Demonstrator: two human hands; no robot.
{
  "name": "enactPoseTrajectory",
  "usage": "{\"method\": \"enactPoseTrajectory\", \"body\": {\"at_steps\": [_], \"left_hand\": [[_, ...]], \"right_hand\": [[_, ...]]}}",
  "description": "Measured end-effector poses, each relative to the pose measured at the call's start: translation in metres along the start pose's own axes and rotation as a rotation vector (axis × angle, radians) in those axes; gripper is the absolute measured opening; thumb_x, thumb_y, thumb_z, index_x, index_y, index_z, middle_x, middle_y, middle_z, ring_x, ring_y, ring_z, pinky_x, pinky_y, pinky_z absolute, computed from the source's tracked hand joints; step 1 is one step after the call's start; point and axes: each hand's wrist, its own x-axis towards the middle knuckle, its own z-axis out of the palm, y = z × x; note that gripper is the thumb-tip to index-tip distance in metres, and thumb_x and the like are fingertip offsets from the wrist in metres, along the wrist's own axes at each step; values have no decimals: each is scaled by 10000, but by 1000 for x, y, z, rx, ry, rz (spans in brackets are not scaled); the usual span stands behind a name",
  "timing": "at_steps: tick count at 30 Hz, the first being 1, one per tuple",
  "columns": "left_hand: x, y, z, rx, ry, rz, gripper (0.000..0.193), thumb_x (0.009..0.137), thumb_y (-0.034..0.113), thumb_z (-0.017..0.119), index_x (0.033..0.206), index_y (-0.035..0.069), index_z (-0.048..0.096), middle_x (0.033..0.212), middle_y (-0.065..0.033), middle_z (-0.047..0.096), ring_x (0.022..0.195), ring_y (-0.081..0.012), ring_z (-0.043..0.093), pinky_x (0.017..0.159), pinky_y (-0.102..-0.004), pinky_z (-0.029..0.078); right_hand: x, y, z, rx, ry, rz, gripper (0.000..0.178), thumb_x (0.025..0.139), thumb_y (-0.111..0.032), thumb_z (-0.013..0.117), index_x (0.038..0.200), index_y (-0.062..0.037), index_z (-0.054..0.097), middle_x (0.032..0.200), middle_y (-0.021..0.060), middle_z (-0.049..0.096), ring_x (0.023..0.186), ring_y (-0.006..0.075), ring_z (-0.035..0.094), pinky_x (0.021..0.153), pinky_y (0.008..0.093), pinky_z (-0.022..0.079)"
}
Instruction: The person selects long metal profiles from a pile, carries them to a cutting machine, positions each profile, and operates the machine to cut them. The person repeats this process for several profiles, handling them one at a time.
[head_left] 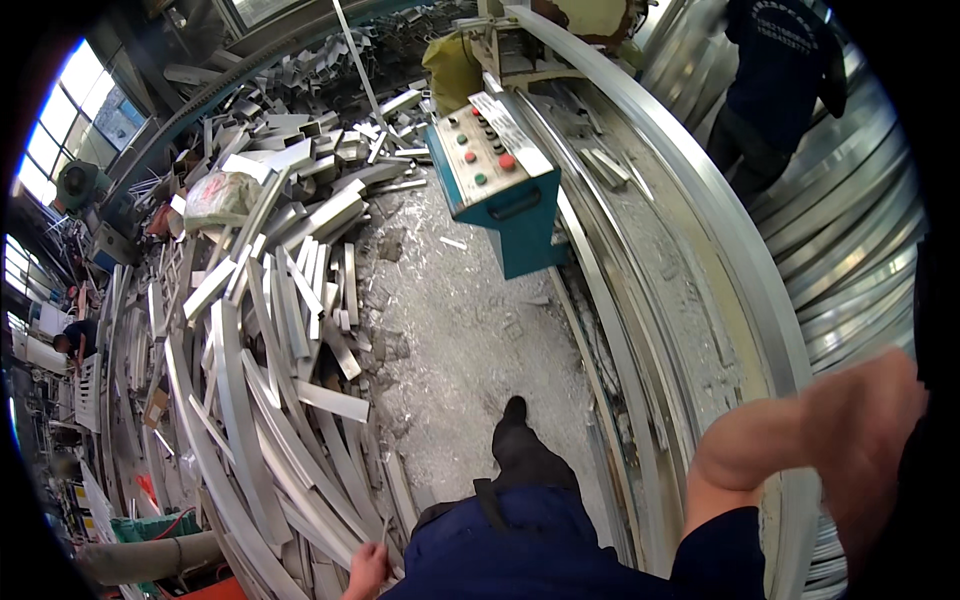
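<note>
My left hand is low in the head view, at my left side, beside long silver metal profiles. Its fingers look curled, and whatever may be in them cannot be made out. At the right, my bare right arm is bent over a long, wide metal bar. My right hand is smeared by motion near the picture's dark rim, so its fingers do not show clearly. Ahead of me stands a teal control box with red and green buttons on its sloped top.
Metal offcuts lie heaped at the left and far side, with a pale sack among them. Shavings cover the floor. A person in dark clothes stands beyond the bar, near stacked shiny profiles. A yellow sack is behind the box.
</note>
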Motion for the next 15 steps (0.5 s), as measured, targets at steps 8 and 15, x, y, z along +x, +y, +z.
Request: {"method": "enactPoseTrajectory", "body": {"at_steps": [8,15], "left_hand": [[39,380,70,-217,-407,855,139,959,100,550,1055,19,608,737,-11,613,659,-88,582,591,-243,465],[238,344,-2,349,-189,462,212,924,214,557,870,27,640,735,-119,629,663,-212,609,639,-359,491]], "right_hand": [[-79,247,144,349,-95,899,371,826,-148,750,1155,-30,626,889,50,592,759,108,585,633,249,497],[-90,355,176,406,-29,1234,471,902,-215,660,1284,13,507,921,79,655,802,120,584,714,277,494]]}}
